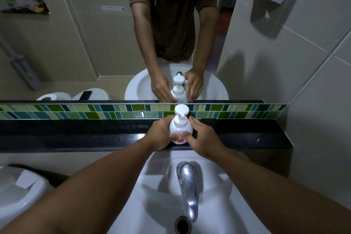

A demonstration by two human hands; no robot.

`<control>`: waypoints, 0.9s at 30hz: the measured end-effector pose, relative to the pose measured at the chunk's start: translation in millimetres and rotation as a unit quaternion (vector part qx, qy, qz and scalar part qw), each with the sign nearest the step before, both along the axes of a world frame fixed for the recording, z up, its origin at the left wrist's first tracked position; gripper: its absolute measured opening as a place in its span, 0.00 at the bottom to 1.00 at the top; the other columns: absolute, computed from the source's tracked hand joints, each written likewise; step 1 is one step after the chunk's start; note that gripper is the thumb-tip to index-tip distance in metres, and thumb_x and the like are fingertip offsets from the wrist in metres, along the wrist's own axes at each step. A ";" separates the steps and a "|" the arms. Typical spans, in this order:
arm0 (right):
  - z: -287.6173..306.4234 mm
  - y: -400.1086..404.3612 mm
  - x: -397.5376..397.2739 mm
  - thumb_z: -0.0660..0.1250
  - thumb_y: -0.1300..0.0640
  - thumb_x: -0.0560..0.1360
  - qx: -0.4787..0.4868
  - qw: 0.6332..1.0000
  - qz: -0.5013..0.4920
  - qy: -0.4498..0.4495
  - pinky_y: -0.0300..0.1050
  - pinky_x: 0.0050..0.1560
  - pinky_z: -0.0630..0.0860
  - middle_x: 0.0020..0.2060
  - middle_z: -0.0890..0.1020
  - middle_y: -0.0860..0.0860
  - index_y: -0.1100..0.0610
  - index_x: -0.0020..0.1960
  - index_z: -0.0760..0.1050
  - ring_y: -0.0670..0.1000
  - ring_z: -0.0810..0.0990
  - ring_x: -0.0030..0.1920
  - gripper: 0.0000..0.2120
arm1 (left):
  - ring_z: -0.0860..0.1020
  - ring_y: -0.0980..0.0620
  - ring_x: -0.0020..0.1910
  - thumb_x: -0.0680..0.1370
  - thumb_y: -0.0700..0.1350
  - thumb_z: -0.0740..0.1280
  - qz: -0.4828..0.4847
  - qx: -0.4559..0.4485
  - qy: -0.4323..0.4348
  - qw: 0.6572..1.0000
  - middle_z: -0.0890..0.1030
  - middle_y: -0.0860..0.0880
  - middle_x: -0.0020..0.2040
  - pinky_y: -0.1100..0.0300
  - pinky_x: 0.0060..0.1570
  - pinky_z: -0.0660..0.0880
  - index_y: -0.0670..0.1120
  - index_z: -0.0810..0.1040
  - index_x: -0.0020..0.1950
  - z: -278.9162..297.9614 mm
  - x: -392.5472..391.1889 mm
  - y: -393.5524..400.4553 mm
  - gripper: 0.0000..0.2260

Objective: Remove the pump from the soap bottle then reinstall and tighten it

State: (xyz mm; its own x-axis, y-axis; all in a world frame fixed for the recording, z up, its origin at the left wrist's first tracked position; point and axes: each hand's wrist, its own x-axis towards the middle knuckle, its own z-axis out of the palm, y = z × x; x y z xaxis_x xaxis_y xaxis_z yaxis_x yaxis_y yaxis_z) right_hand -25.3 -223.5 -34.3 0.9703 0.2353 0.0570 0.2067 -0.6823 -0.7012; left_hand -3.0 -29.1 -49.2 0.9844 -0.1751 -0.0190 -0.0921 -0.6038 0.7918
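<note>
Pump [181,110] top unobstructed (mirror [95,43] behind)

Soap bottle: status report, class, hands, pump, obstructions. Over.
Left hand wrapped on bottle, right hand touching its side, fingers spread. Pump on, bottle upright on ledge. Nothing in the way.

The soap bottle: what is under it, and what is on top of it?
The soap bottle stands on the black shelf; its white pump is on top. Left hand and right hand cover its lower sides.
</note>
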 end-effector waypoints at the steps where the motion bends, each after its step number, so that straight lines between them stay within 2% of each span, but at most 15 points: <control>1: -1.7 0.6 -0.4 0.70 0.53 0.79 -0.004 1.000 0.001 0.002 0.48 0.77 0.62 0.78 0.67 0.57 0.62 0.78 0.64 0.54 0.65 0.78 0.32 | 0.80 0.52 0.58 0.68 0.49 0.83 -0.001 0.002 0.001 1.000 0.84 0.53 0.59 0.56 0.61 0.75 0.51 0.77 0.68 0.5 -0.5 -0.8 0.31; 6: -4.2 3.6 0.7 0.67 0.52 0.81 -0.018 1.000 -0.011 0.015 0.48 0.74 0.65 0.78 0.68 0.56 0.60 0.79 0.63 0.57 0.68 0.76 0.30 | 0.78 0.49 0.60 0.72 0.43 0.78 0.001 0.011 -0.002 1.000 0.81 0.52 0.60 0.57 0.61 0.72 0.51 0.73 0.71 3.2 -8.5 -7.7 0.29; 12: -4.0 5.7 0.3 0.65 0.51 0.82 -0.039 0.999 -0.011 0.027 0.50 0.72 0.67 0.77 0.69 0.57 0.60 0.80 0.62 0.59 0.70 0.74 0.30 | 0.75 0.51 0.61 0.74 0.43 0.77 -0.013 -0.010 -0.028 0.999 0.77 0.54 0.63 0.59 0.60 0.68 0.51 0.68 0.75 7.4 -17.0 -14.8 0.31; 16: -4.2 5.2 2.3 0.66 0.51 0.81 -0.045 0.999 -0.010 0.027 0.52 0.73 0.68 0.77 0.69 0.58 0.60 0.79 0.62 0.60 0.70 0.74 0.30 | 0.75 0.51 0.62 0.74 0.43 0.77 -0.009 -0.005 -0.041 0.999 0.76 0.56 0.62 0.63 0.59 0.66 0.50 0.69 0.75 7.7 -19.2 -15.3 0.31; 18: -4.5 3.4 3.5 0.66 0.51 0.81 -0.045 0.998 -0.012 0.029 0.52 0.73 0.67 0.77 0.69 0.57 0.59 0.79 0.63 0.59 0.70 0.74 0.30 | 0.75 0.52 0.61 0.74 0.46 0.78 -0.017 0.003 -0.041 0.999 0.77 0.54 0.65 0.63 0.58 0.67 0.50 0.68 0.75 9.4 -18.3 -12.5 0.33; 21: -4.0 -3.0 4.2 0.67 0.51 0.81 -0.045 0.999 -0.013 0.029 0.51 0.75 0.66 0.77 0.69 0.56 0.58 0.79 0.63 0.58 0.68 0.75 0.30 | 0.77 0.52 0.61 0.68 0.57 0.80 -0.032 0.023 -0.012 0.999 0.77 0.55 0.66 0.53 0.60 0.75 0.55 0.65 0.75 8.2 -14.1 -2.2 0.40; 24: 3.1 -6.7 0.0 0.67 0.49 0.80 -0.076 0.997 -0.003 0.007 0.53 0.75 0.65 0.78 0.67 0.56 0.57 0.80 0.61 0.57 0.66 0.77 0.32 | 0.75 0.47 0.67 0.64 0.72 0.74 -0.014 0.134 -0.029 0.990 0.73 0.53 0.73 0.43 0.62 0.76 0.56 0.58 0.78 15.8 -17.7 7.6 0.49; 27: 14.3 -10.4 0.6 0.64 0.44 0.81 -0.174 0.985 0.001 -0.011 0.54 0.75 0.63 0.80 0.64 0.54 0.56 0.82 0.57 0.56 0.62 0.78 0.35 | 0.62 0.43 0.79 0.74 0.71 0.65 0.010 0.278 -0.045 0.959 0.62 0.47 0.82 0.42 0.74 0.64 0.48 0.54 0.82 22.7 -23.9 11.4 0.46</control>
